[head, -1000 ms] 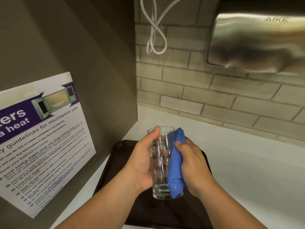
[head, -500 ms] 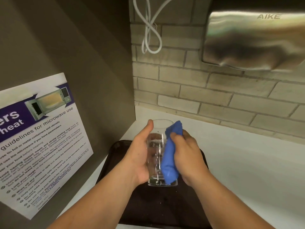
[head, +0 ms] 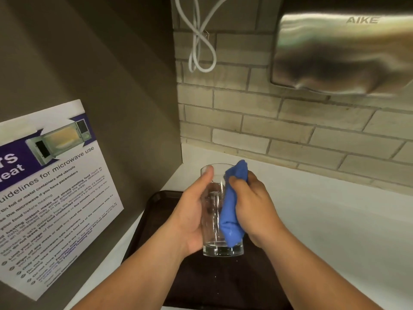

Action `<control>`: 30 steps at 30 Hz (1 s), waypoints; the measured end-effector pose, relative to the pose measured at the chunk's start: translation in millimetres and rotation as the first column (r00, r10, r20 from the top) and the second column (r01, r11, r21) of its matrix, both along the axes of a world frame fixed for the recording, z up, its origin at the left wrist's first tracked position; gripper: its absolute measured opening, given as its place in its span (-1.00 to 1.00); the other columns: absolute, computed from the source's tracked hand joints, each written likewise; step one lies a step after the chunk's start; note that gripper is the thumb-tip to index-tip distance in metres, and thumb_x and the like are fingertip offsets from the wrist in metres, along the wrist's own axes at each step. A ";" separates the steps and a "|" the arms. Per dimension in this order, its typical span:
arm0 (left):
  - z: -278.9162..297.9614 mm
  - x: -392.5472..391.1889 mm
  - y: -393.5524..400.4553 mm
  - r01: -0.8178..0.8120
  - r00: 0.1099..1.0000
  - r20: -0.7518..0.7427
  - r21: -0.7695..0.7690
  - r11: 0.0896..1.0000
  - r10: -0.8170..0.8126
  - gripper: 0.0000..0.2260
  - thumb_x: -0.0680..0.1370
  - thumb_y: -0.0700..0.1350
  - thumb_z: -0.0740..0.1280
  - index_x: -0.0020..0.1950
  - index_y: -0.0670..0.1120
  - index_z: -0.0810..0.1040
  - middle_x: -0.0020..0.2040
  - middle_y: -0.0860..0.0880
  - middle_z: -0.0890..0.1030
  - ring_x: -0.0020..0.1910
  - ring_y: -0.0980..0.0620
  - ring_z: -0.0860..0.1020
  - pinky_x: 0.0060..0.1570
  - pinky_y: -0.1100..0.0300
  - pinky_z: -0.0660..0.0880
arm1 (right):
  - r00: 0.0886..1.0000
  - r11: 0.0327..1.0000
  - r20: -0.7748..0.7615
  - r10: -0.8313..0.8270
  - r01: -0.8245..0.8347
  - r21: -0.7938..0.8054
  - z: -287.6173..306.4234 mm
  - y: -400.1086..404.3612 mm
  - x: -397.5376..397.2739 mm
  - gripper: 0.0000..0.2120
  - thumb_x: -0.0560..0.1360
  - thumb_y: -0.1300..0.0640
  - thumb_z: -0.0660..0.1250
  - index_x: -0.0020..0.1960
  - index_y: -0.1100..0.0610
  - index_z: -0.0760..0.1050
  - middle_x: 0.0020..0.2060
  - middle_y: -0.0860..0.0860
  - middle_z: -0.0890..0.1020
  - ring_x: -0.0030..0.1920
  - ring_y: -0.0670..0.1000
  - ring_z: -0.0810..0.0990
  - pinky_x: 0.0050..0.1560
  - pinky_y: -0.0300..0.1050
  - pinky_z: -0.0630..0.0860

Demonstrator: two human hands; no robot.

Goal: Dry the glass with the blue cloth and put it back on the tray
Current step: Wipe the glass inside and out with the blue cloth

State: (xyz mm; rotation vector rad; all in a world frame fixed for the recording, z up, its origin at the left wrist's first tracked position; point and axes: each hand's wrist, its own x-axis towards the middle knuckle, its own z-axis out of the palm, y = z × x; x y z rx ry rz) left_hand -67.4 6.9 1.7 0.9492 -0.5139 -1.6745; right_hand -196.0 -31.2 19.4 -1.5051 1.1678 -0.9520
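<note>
A tall clear glass [head: 214, 220] is held upright above the dark brown tray [head: 161, 211]. My left hand [head: 192, 215] wraps its left side, thumb up at the rim. My right hand [head: 252, 209] presses a bunched blue cloth [head: 232, 209] against the glass's right side, from the rim down to near the base. The glass's thick base shows below both hands. Whether the base touches the tray I cannot tell.
A white counter [head: 324, 231] runs to the right of the tray. A brick wall stands behind, with a steel hand dryer [head: 342, 54] and a looped white cable [head: 201, 41] on it. A microwave guidelines poster [head: 49, 193] hangs on the grey left wall.
The glass and both hands have shifted slightly within the view, and the cloth has slid along the glass's right side. Both grips stay the same.
</note>
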 end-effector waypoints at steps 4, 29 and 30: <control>-0.3 -1.6 0.9 0.013 1.000 -0.012 0.000 1.000 -0.013 -0.40 0.40 0.26 0.54 0.24 -0.16 0.75 0.08 -0.19 0.78 0.07 -0.18 0.75 0.21 -0.10 0.63 | 0.997 0.999 0.074 0.016 -0.018 0.028 -2.4 2.8 4.2 -0.77 0.46 -0.14 0.21 -0.02 -0.07 0.56 -0.08 0.04 0.72 -0.07 0.01 0.71 0.06 0.04 0.63; 5.3 16.1 -0.5 -0.235 0.971 0.048 0.062 0.970 0.232 -0.34 0.44 0.36 0.47 0.22 -0.18 0.63 0.00 -0.25 0.77 -0.05 -0.26 0.77 -0.11 -0.17 0.73 | 0.961 0.978 0.267 0.069 -0.118 0.172 -13.4 7.6 10.3 -0.79 0.55 -0.11 0.34 0.09 -0.06 0.63 0.06 0.17 0.74 0.09 0.19 0.74 0.27 0.30 0.60; 5.3 16.9 -1.9 -0.241 0.970 0.045 0.082 0.967 0.238 -0.33 0.45 0.38 0.46 0.22 -0.19 0.65 0.03 -0.27 0.77 -0.03 -0.28 0.76 -0.06 -0.19 0.73 | 0.956 0.968 0.281 0.079 -0.141 0.206 -16.5 11.7 9.7 -0.73 0.54 -0.10 0.35 0.15 -0.01 0.63 0.07 0.19 0.74 0.09 0.21 0.74 0.28 0.31 0.60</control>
